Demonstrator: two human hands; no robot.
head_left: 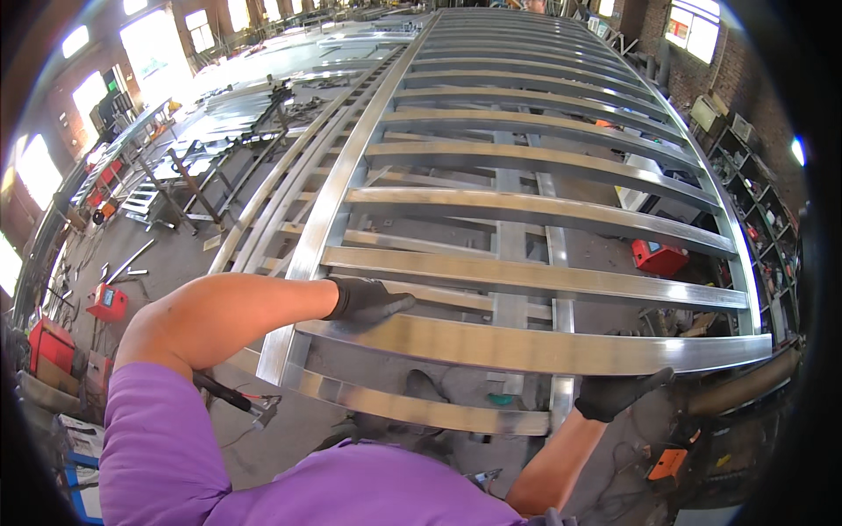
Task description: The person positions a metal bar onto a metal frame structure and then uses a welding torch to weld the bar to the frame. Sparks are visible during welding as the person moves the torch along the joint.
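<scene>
Both my hands wear dark work gloves and are at the nearest crossbar (491,344) of a long silver metal frame. My left hand (368,302) is over the bar's left end, close to the frame's side rail (309,254), its fingers partly hidden behind the bar. Toward the bar's right end, my right hand (618,396) grips it from the near side and below, thumb stretched right. Parts of its fingers are hidden by the bar. The bar looks slightly blurred.
A lower metal frame (421,405) lies beneath. Red machines stand on the floor at left (108,301) and right (660,257). Shelving (763,219) lines the right wall. Metal sheets (210,131) lie at far left. An orange object (668,465) lies at lower right.
</scene>
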